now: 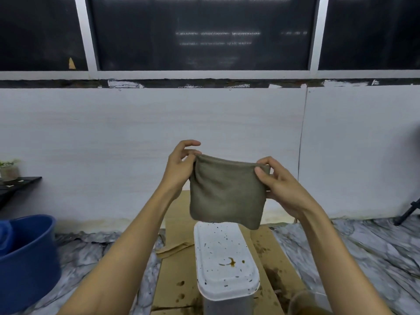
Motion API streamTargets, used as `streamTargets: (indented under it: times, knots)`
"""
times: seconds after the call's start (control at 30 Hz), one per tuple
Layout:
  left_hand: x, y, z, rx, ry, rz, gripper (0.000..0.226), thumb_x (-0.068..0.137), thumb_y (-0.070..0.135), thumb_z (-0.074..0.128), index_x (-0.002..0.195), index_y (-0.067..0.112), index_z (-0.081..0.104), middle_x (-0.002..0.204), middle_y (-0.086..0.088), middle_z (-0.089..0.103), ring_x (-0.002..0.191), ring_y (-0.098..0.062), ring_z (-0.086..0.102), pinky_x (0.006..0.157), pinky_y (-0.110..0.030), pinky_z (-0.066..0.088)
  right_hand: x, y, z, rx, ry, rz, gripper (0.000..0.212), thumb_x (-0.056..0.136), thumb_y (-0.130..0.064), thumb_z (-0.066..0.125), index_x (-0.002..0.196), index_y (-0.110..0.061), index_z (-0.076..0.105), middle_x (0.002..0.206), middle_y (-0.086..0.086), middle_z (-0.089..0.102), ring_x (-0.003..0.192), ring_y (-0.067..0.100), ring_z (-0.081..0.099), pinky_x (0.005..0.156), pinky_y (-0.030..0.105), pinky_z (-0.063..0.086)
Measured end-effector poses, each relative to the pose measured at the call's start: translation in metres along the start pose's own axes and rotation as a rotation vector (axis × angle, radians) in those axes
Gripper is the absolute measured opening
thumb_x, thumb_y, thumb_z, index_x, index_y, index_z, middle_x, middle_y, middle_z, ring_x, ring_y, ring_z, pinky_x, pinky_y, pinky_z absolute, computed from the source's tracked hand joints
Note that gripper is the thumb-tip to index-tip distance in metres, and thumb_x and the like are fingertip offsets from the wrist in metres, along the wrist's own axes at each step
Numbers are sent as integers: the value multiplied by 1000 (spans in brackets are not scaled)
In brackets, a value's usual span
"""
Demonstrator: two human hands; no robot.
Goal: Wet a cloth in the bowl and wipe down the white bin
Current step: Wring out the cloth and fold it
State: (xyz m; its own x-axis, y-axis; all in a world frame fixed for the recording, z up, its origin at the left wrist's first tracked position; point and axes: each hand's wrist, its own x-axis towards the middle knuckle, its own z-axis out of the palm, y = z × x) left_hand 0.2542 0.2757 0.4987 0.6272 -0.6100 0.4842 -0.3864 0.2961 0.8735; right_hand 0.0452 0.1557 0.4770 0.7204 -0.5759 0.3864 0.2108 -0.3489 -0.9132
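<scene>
I hold a grey-brown cloth (226,192) stretched out in front of me, folded and hanging flat. My left hand (179,167) pinches its upper left corner and my right hand (276,185) pinches its upper right corner. Directly below the cloth stands the white bin (225,258), its lid speckled with dark spots and a brown stain. A blue bowl (27,258) sits on the floor at the far left, partly cut off by the frame edge.
The bin stands on stained brown cardboard (179,280) laid over a marbled floor covering (375,246). A white wall rises behind. A black shelf with a small plant (9,171) is at the left, and a tripod leg (406,212) at the right.
</scene>
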Motion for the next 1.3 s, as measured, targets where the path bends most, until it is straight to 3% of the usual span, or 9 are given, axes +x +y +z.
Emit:
streamTargets:
  times: [0.1, 0.23, 0.3, 0.5, 0.7, 0.93, 1.07, 1.2, 1.3]
  knots:
    - [2, 1, 3, -169, 29, -64, 29, 92, 9, 40, 105, 29, 57, 93, -7, 60, 74, -18, 54, 61, -31, 47, 5, -3, 4, 55, 115, -125, 10, 95, -29, 54, 99, -21, 56, 70, -4, 60, 59, 11, 53, 48, 21, 42]
    - [-18, -17, 15, -518, -303, -857, 59, 96, 52, 30, 118, 4, 56, 95, -15, 65, 85, -29, 62, 68, -39, 50, 12, 8, 4, 20, 314, 3, 16, 93, -31, 58, 102, -18, 64, 87, 0, 66, 73, 13, 61, 56, 20, 47]
    - [-31, -31, 18, -512, -480, -958, 66, 95, 56, 35, 122, -1, 55, 97, -12, 63, 90, -27, 60, 79, -43, 49, 14, 23, 0, -124, 424, 141, 28, 93, -33, 58, 110, -11, 64, 104, 4, 64, 86, 15, 60, 63, 21, 45]
    - [-38, -38, 27, -248, -253, -581, 46, 86, -7, 62, 123, 19, 56, 110, -14, 62, 88, -20, 65, 68, -29, 60, 7, 46, -4, -215, 526, 244, 37, 92, -35, 58, 116, -7, 57, 111, 6, 61, 101, 25, 59, 86, 38, 50]
    - [-41, -21, 51, 79, 23, -202, 28, 90, 2, 54, 98, 24, 69, 100, 6, 66, 98, -13, 61, 88, -35, 54, 6, 32, 35, -517, 546, 20, 21, 97, -37, 47, 102, -17, 51, 79, -11, 52, 85, 21, 57, 69, 31, 41]
    - [-53, -5, 69, 190, -168, -52, 35, 85, 44, 64, 115, 26, 64, 102, 10, 68, 100, -12, 65, 89, -31, 53, 5, 1, 54, 193, 170, 164, 54, 92, -66, 19, 96, -38, 64, 78, -13, 75, 72, 9, 73, 55, 28, 58]
    - [-47, -6, 58, 227, -79, -6, 37, 91, 15, 54, 126, 26, 58, 119, 4, 64, 103, -9, 60, 88, -24, 50, 7, 3, 48, 211, 258, 211, 51, 96, -55, 32, 142, -35, 23, 123, 3, 62, 87, 23, 71, 65, 40, 60]
    - [-38, -4, 45, -59, -82, -117, 38, 92, 6, 44, 118, 29, 60, 104, 1, 71, 86, -11, 69, 74, -32, 58, 2, 18, 46, -229, 436, 107, 66, 86, -48, 60, 139, -21, 32, 120, 1, 54, 96, 14, 61, 74, 30, 51]
    - [-34, -10, 40, -129, -69, -148, 37, 93, 8, 43, 121, 29, 55, 97, 4, 71, 76, -5, 69, 59, -20, 52, 0, 31, 47, 1, 212, 216, 51, 83, -53, 61, 114, -12, 61, 108, -3, 66, 99, 13, 64, 71, 22, 52]
